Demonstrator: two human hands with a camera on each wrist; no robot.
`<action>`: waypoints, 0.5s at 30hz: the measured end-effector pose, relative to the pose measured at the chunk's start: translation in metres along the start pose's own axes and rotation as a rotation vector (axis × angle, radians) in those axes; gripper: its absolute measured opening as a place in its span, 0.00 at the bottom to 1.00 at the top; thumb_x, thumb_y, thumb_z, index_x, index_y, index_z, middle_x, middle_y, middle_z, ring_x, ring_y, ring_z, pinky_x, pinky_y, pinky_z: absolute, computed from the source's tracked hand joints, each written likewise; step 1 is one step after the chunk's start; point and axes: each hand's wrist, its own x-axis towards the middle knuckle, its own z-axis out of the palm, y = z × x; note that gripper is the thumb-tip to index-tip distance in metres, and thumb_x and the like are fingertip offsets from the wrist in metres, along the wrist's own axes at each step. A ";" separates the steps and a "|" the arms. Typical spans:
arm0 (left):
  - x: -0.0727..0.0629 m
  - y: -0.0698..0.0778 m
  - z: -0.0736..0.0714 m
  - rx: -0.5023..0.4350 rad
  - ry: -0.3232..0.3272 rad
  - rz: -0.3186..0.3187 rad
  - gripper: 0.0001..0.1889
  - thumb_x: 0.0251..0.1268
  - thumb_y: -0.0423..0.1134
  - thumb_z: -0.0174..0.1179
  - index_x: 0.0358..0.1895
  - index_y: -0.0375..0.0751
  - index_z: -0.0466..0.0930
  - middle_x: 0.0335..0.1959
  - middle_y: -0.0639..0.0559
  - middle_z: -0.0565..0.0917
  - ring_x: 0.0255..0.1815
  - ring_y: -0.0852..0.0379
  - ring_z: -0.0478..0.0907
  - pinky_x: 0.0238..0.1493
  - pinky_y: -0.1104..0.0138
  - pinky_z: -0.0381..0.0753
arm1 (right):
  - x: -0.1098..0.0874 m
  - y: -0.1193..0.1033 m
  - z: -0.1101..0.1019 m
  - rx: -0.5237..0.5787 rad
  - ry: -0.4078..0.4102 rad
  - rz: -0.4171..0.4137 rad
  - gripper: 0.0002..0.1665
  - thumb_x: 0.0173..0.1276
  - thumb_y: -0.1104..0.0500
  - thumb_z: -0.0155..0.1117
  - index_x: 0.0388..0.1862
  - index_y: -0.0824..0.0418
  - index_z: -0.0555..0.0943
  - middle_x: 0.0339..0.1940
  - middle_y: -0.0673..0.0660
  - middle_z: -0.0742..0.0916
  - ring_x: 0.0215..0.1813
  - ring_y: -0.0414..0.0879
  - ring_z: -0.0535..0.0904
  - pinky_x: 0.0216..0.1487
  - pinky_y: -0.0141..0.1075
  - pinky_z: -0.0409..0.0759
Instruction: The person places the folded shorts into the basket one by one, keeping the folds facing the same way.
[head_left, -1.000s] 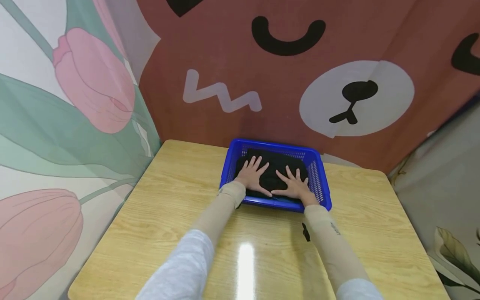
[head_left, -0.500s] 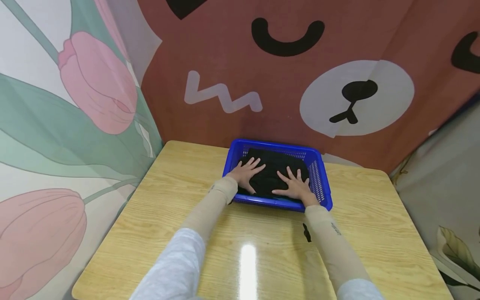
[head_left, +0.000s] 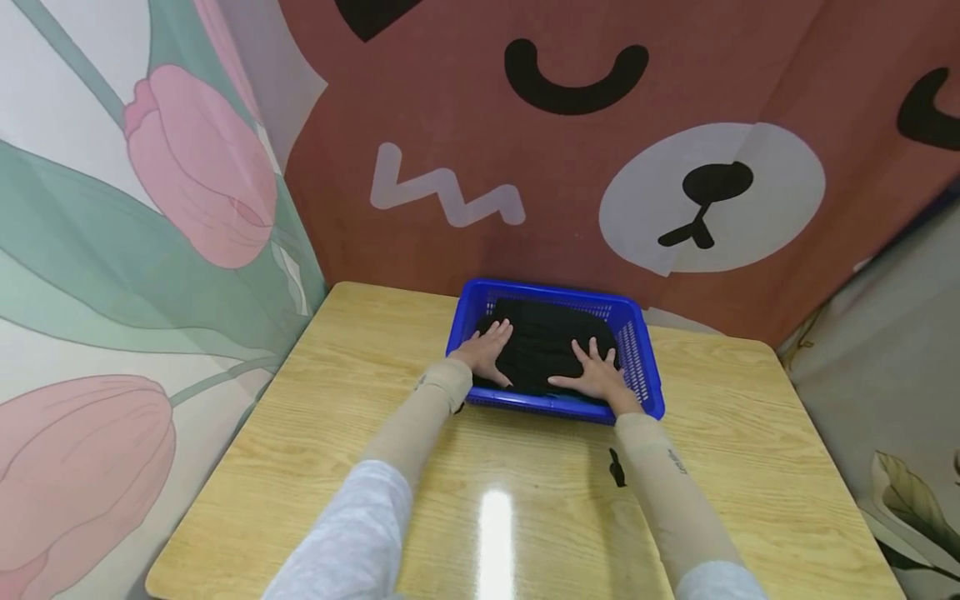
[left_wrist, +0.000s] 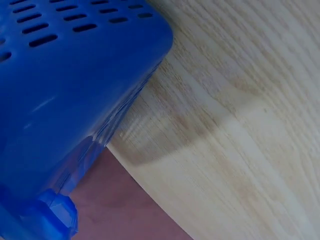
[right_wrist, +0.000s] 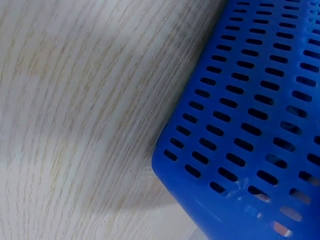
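Note:
Black folded cloth [head_left: 546,337] lies flat inside a blue plastic basket [head_left: 551,406] near the back of the table. My left hand [head_left: 486,352] rests on the cloth's left part, palm down with the fingers straight. On the right part, my right hand [head_left: 597,375] presses down with its fingers spread. Neither hand grips anything. The left wrist view shows only a corner of the basket [left_wrist: 75,75] and the tabletop. Slotted basket wall [right_wrist: 240,115] fills much of the right wrist view. Both hands are out of sight in the wrist views.
The basket stands on a light wooden table [head_left: 360,375], close to a brown curtain [head_left: 450,100] with a bear print. A flower-print curtain [head_left: 210,167] hangs at the left. A small black strap-like piece [head_left: 617,468] shows beside the right forearm.
My left hand has slid left across the cloth, away from the right hand, and its fingers have come closer together. The right hand has shifted only slightly. The basket stays in place.

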 end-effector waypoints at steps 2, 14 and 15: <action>-0.001 0.003 0.000 0.023 0.007 -0.004 0.59 0.43 0.61 0.64 0.70 0.42 0.32 0.70 0.51 0.33 0.69 0.57 0.27 0.66 0.55 0.40 | -0.001 0.002 -0.001 0.002 -0.001 0.003 0.64 0.45 0.21 0.49 0.72 0.55 0.42 0.69 0.67 0.41 0.63 0.74 0.32 0.52 0.71 0.45; 0.001 0.014 -0.006 0.018 0.055 -0.014 0.62 0.38 0.66 0.64 0.70 0.44 0.33 0.71 0.52 0.33 0.69 0.53 0.31 0.63 0.47 0.43 | -0.008 0.010 -0.014 0.011 0.087 -0.025 0.58 0.51 0.24 0.46 0.70 0.60 0.50 0.68 0.70 0.52 0.65 0.71 0.44 0.53 0.67 0.52; 0.001 0.014 -0.006 0.006 0.058 -0.014 0.62 0.37 0.66 0.64 0.70 0.44 0.33 0.71 0.51 0.33 0.69 0.53 0.31 0.63 0.47 0.43 | -0.009 0.011 -0.015 0.014 0.096 -0.030 0.57 0.52 0.24 0.45 0.70 0.60 0.51 0.68 0.70 0.53 0.65 0.70 0.46 0.54 0.66 0.53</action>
